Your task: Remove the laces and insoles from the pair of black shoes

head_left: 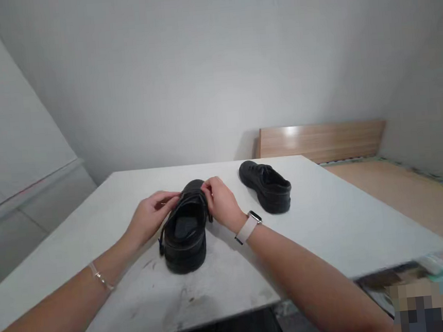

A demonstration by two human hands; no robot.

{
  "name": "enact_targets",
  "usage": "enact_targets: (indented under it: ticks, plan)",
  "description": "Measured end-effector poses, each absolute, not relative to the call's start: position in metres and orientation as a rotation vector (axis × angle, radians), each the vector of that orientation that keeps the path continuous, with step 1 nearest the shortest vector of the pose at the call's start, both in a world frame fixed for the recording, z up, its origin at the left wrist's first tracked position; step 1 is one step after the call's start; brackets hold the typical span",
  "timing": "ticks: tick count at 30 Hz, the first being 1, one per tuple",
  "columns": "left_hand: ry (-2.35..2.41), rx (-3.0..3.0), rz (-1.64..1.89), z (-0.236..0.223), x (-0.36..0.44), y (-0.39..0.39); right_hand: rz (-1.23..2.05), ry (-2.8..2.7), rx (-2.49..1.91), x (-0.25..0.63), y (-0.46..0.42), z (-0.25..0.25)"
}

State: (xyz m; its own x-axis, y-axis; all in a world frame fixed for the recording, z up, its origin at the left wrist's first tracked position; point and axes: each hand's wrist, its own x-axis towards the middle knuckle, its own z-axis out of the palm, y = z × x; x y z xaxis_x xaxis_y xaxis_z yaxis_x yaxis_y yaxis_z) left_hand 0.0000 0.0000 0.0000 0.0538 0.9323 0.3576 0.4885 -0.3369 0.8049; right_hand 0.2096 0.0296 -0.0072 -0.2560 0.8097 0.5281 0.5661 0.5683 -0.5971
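A black lace-up shoe (185, 231) stands on the white table (327, 219), heel toward me, toe pointing away. My left hand (150, 217) holds its left side near the laces, fingers pinched at the top of the tongue. My right hand (220, 203), a watch with a pale strap on the wrist, grips the shoe's right side at the laces. A loose black lace end hangs down the shoe's left side. The second black shoe (266, 185) stands apart at the back right, untouched.
The table top has dark scuff marks (179, 299) near its front edge. A light wooden board (320, 142) leans against the wall behind the table. Wooden floor (421, 195) lies to the right. Grey walls close in on the left and back.
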Motion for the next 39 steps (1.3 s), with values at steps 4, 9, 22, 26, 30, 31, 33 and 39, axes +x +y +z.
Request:
enact_targets:
  ticks: [4,9,22,26,30,31,33,39]
  plan:
    - [1.403,1.746,1.271,-0.003,0.002,-0.001,0.404,-1.912,-0.974,0.206,0.028,-0.01]
    - [1.407,1.706,1.279,-0.007,0.004,0.003,0.529,-1.826,-0.879,0.201,0.025,-0.011]
    - [1.381,1.715,1.322,0.001,-0.003,0.006,0.675,-1.855,-0.996,0.211,0.034,-0.008]
    - [1.356,1.731,1.208,0.005,-0.003,0.003,0.675,-1.822,-0.969,0.206,0.029,-0.007]
    - [1.31,1.661,1.335,0.007,0.001,0.001,0.74,-1.814,-1.001,0.204,0.03,-0.008]
    - [1.306,1.64,1.348,0.007,0.001,0.001,0.769,-1.808,-1.01,0.205,0.032,-0.008]
    - [1.304,1.594,1.365,0.005,-0.001,0.003,0.836,-1.803,-1.01,0.208,0.037,-0.009]
    - [1.324,1.54,1.19,0.003,-0.003,0.005,0.912,-1.833,-0.958,0.218,0.045,-0.008]
